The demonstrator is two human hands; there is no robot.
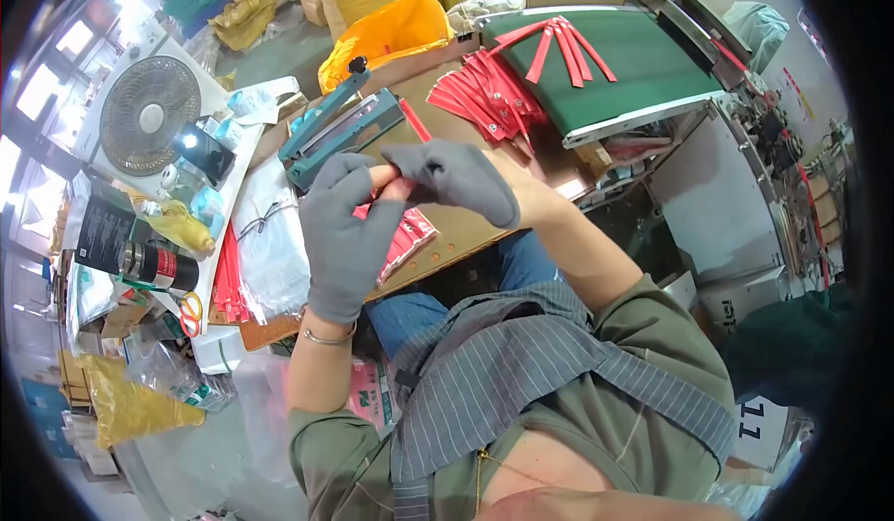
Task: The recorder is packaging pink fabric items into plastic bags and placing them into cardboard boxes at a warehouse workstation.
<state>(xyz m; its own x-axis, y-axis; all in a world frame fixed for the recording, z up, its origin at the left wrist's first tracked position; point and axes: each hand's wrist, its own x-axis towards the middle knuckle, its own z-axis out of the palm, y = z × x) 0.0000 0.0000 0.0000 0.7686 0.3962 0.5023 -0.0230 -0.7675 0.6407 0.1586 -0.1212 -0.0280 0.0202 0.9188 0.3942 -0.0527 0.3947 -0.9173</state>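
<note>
My left hand [340, 237] and my right hand [456, 184], both in grey gloves with some bare fingertips, meet above the table. Their fingers are bent and pressed together at the tips; whatever is pinched there is hidden. A narrow red strip [414, 121] runs down behind my right hand, and whether it is held I cannot tell. Just beyond my hands stands a blue-green hand sealer [340, 135] with a long lever. Red packs [407, 244] lie on the table below my hands. A fanned pile of red strips [489, 97] is farther right.
A green conveyor belt [605, 74] with several red strips on it stands at the back right. Left are clear plastic bags [270, 251], a fan [149, 116], orange-handled scissors [191, 314] and a black flask [160, 266]. An orange bag [391, 37] sits behind the sealer.
</note>
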